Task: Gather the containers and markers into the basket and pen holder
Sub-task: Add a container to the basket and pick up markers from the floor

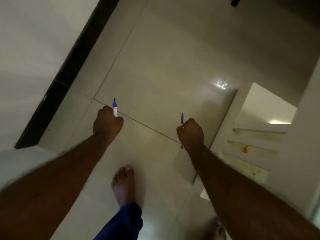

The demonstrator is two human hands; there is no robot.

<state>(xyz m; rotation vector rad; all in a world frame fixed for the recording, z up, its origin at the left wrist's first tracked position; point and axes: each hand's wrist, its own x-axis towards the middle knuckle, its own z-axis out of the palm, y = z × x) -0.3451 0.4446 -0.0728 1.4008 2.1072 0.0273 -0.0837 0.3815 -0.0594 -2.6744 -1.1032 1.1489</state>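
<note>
Tiled floor (164, 58) fills the frame; white stairs (251, 141) at right, dark skirting (69, 70) running up the left. One bare foot (123, 184) at lower centre.

I log both arms stretched forward. Left hand (107, 122), centre-left: grip curled tight round a blue-capped marker (114, 108), long axis upright, cap toward top of frame. Right hand (190, 131), centre-right: grip closed round a thinner blue marker (182, 118), also pointing up-frame, tail showing below the wrist.

Basket and pen holder: not in view, so I cannot tell which hand is nearer. Judgement: carrying phase; drop-off needs each marker tipped end-down.
</note>
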